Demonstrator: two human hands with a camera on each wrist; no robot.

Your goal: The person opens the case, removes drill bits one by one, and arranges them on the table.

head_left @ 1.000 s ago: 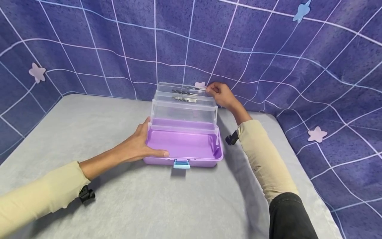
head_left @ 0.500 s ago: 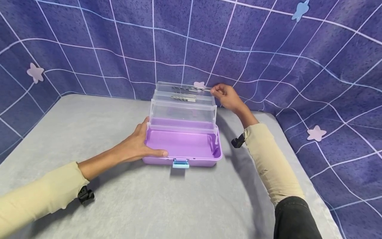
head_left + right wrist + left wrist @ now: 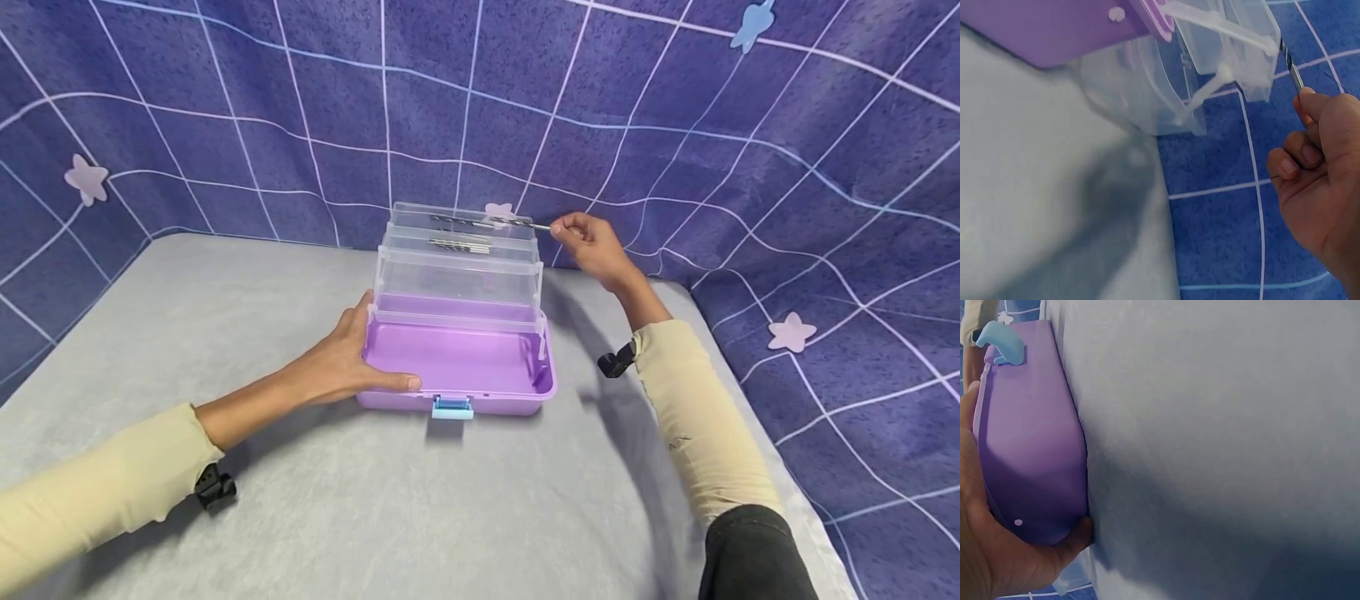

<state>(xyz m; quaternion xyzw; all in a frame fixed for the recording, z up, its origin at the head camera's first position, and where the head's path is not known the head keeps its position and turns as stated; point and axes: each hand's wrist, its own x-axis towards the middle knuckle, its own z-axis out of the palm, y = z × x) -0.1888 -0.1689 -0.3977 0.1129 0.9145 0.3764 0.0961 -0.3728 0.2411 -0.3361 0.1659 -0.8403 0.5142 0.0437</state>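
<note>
A purple toolbox (image 3: 453, 407) stands unfolded on the grey table, its blue latch (image 3: 452, 408) at the front. My left hand (image 3: 339, 354) grips its left front corner, thumb on the front rim; in the left wrist view a finger (image 3: 1079, 536) curls under the corner. Above the box rise stepped clear plastic trays (image 3: 459, 279). Several drill bits (image 3: 460, 247) lie in the upper trays. Beside the top tray's right end, my right hand (image 3: 596, 250) pinches a drill bit (image 3: 1292, 67) by its smooth shank. Its dark fluted end points left, over the tray.
The grey cloth-covered table (image 3: 450, 508) runs out on both sides of the box. A blue-purple curtain (image 3: 315, 100) with a grid pattern and stars hangs close behind the trays. A clear lid (image 3: 1116, 87) shows behind the box in the right wrist view.
My right hand has moved right, drawing the drill bit partly past the top tray's right end. The left hand still grips the toolbox, which stays in place.
</note>
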